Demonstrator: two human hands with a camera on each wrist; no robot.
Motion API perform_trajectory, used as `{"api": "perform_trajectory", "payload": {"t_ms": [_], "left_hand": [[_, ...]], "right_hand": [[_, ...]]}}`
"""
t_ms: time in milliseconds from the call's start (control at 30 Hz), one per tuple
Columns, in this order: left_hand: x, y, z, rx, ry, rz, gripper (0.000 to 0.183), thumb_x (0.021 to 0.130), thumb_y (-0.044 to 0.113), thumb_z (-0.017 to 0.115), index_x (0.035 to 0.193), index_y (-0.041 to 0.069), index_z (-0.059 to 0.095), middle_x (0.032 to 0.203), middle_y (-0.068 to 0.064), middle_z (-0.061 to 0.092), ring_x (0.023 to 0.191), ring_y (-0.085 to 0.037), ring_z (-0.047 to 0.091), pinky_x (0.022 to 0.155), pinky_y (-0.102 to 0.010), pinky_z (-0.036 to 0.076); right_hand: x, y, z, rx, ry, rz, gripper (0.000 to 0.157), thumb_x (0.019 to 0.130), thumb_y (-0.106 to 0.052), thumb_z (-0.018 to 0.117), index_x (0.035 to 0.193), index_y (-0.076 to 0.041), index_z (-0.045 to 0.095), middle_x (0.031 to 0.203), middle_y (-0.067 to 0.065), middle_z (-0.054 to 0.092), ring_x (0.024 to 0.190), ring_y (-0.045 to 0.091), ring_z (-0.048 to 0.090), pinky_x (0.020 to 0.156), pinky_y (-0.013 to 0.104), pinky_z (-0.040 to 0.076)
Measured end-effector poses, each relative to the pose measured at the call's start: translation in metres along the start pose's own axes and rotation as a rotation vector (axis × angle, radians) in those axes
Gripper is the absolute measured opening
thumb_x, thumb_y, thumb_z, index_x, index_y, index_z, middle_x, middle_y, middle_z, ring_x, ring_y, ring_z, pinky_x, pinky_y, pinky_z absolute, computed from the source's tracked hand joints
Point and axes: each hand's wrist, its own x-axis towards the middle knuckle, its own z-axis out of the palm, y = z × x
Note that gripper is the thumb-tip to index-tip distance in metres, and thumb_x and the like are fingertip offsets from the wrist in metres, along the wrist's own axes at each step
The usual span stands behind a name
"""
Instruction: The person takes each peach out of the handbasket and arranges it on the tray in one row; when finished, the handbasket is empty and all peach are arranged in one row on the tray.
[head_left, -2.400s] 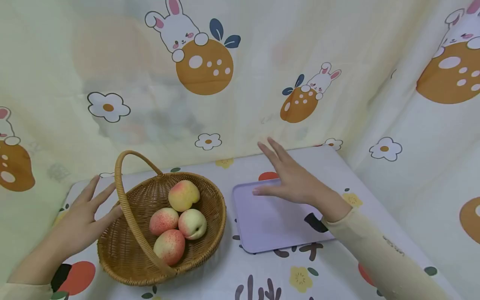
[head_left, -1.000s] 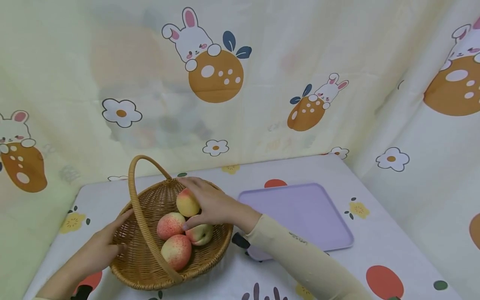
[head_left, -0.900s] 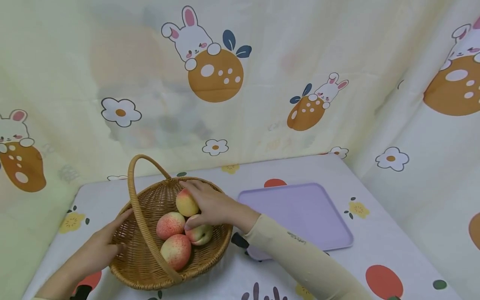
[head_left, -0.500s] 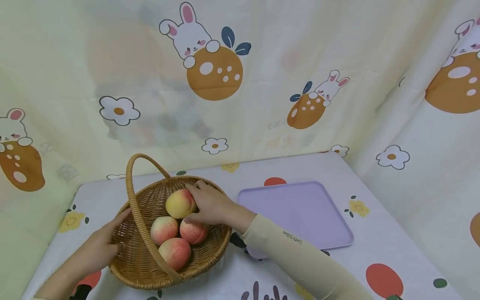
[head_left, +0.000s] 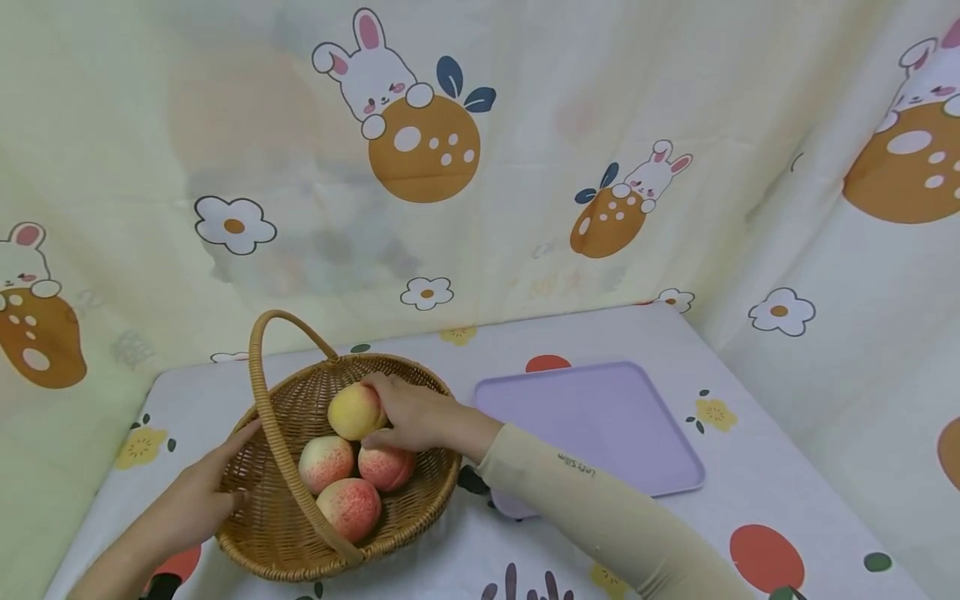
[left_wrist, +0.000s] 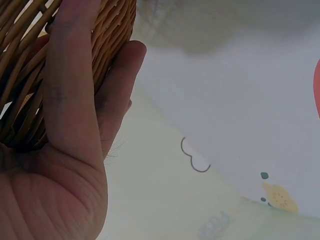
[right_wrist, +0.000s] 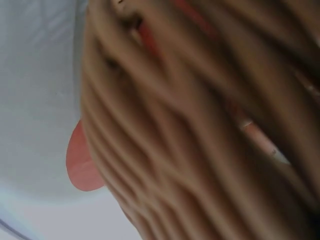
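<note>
A brown wicker basket with a tall arched handle stands at the left of the table. Several peaches lie inside it: a yellow one at the back, a pale-and-red one, a red one and another red-flushed one in front. My left hand grips the basket's left side, and the left wrist view has its fingers along the weave. My right hand reaches over the right rim and grips the yellow peach, its thumb beside the red one. Woven wall hides that hand in the right wrist view.
A shallow lilac tray lies flat to the right of the basket, partly behind my right forearm. The table wears a white printed cloth. Behind it hangs a pale curtain with rabbits and flowers.
Both hands have come to the basket, the left onto its side and the right in among the peaches. The yellow peach has shifted left, and the peach below it has turned its red side up.
</note>
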Motion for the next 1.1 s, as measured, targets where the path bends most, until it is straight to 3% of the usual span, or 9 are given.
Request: {"api": "perform_trajectory", "payload": {"t_ms": [167, 333, 633, 767, 900, 1100], "left_hand": [[-0.001, -0.001, 0.001, 0.005, 0.012, 0.01, 0.09, 0.083, -0.007, 0.06, 0.161, 0.002, 0.015, 0.154, -0.042, 0.023, 0.135, -0.065, 0.025, 0.098, -0.074, 0.037], [-0.001, -0.002, 0.001, 0.017, 0.025, 0.023, 0.09, 0.083, -0.007, 0.061, 0.161, 0.002, 0.016, 0.153, -0.042, 0.024, 0.135, -0.065, 0.026, 0.097, -0.075, 0.037], [-0.002, -0.003, 0.003, 0.023, 0.042, 0.026, 0.089, 0.085, -0.004, 0.062, 0.161, 0.004, 0.018, 0.151, -0.043, 0.027, 0.134, -0.065, 0.028, 0.096, -0.076, 0.037], [-0.002, -0.003, 0.003, 0.022, 0.051, 0.04, 0.09, 0.084, -0.005, 0.063, 0.162, 0.004, 0.018, 0.151, -0.042, 0.028, 0.134, -0.064, 0.029, 0.096, -0.075, 0.037], [-0.003, -0.003, 0.002, 0.017, 0.053, 0.049, 0.09, 0.084, -0.006, 0.062, 0.162, 0.004, 0.018, 0.151, -0.043, 0.028, 0.134, -0.064, 0.029, 0.096, -0.074, 0.038], [-0.004, -0.003, 0.002, -0.009, 0.04, 0.043, 0.091, 0.084, -0.006, 0.062, 0.162, 0.005, 0.017, 0.154, -0.041, 0.025, 0.135, -0.064, 0.027, 0.096, -0.074, 0.039]], "right_hand": [[0.002, 0.0, 0.0, -0.025, -0.037, 0.021, 0.082, 0.098, -0.047, 0.062, 0.163, -0.02, 0.021, 0.143, 0.02, 0.046, 0.111, 0.027, 0.062, 0.094, 0.04, 0.052], [0.003, -0.001, 0.001, -0.01, -0.048, 0.037, 0.08, 0.098, -0.048, 0.062, 0.163, -0.024, 0.021, 0.144, 0.02, 0.046, 0.112, 0.028, 0.062, 0.093, 0.041, 0.052], [-0.008, -0.006, 0.0, -0.076, -0.054, 0.055, 0.1, 0.089, -0.053, 0.072, 0.163, -0.018, 0.015, 0.149, 0.017, 0.047, 0.122, 0.029, 0.059, 0.099, 0.04, 0.05], [-0.016, -0.009, -0.007, -0.094, -0.055, 0.077, 0.107, 0.077, -0.046, 0.086, 0.157, -0.008, 0.026, 0.13, 0.01, 0.064, 0.113, 0.02, 0.063, 0.095, 0.034, 0.05], [-0.019, -0.012, -0.007, -0.099, -0.074, 0.094, 0.109, 0.068, -0.04, 0.093, 0.149, -0.001, 0.032, 0.111, 0.008, 0.07, 0.101, 0.019, 0.066, 0.086, 0.032, 0.052], [-0.017, -0.009, 0.001, -0.127, -0.081, 0.04, 0.097, 0.064, -0.041, 0.096, 0.137, -0.01, 0.04, 0.103, 0.001, 0.069, 0.095, 0.016, 0.065, 0.081, 0.031, 0.052]]}}
